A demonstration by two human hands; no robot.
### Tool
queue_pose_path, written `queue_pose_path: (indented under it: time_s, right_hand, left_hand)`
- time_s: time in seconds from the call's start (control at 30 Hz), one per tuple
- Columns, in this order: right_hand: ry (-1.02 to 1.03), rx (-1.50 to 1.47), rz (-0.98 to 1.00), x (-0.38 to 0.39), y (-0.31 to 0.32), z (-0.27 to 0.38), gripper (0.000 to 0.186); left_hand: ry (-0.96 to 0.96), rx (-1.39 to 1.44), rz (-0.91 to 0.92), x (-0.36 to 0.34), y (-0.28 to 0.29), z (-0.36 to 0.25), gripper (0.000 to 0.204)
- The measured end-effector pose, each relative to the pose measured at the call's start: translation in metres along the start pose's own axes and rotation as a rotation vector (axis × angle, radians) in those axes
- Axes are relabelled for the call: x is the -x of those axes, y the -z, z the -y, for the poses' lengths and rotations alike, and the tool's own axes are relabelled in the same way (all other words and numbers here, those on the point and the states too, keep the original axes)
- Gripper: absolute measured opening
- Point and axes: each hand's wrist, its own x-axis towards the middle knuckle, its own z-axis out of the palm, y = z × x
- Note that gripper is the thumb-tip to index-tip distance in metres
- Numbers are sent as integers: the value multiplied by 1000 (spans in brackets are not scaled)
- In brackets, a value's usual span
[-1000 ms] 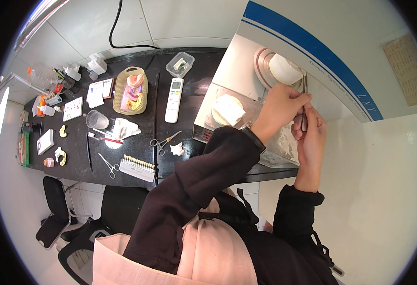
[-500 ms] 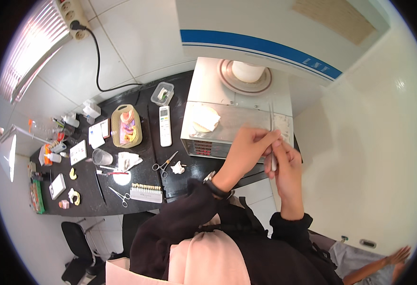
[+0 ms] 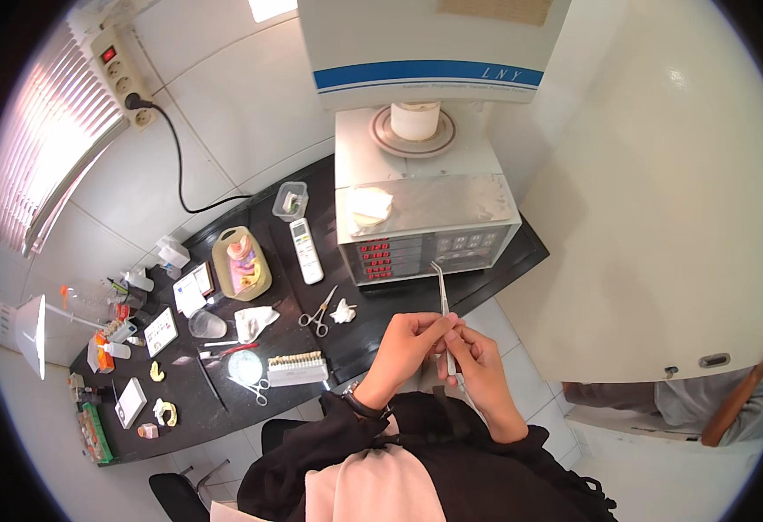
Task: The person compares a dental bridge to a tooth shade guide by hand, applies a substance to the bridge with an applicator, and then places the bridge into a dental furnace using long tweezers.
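Note:
Both my hands meet in front of my chest over the front edge of the black countertop (image 3: 225, 391). My right hand (image 3: 479, 365) grips long metal tweezers (image 3: 442, 296) that point up toward the white furnace (image 3: 416, 209). My left hand (image 3: 408, 339) pinches the tweezers near their middle with fingertips together. Anything held at the tips is too small to see. Both forearms wear black sleeves, and a dark watch sits on my left wrist.
On the countertop lie scissors (image 3: 319, 311), a white remote (image 3: 306, 250), a tooth shade guide (image 3: 296, 367), a tray with dental models (image 3: 240, 263), a clear box (image 3: 290, 200) and several small bottles. A power strip (image 3: 120, 65) hangs on the tiled wall. Another person's arm (image 3: 747, 391) shows at right.
My hands have drawn back from the furnace platform toward my body, carrying the tweezers. My head has turned, so the furnace now sits straight ahead.

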Motion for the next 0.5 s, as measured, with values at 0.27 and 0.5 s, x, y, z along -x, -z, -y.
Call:
queue_pose_path:
  time_s: [0.27,0.5]
  right_hand:
    - [-8,-16,67,34,-32,-49,33]
    - [-92,-3,113,63,-24,-84,32]
  left_hand:
    - [44,-51,5,55,33,31,30]
    - [103,-107,-52,81,36,67,32]
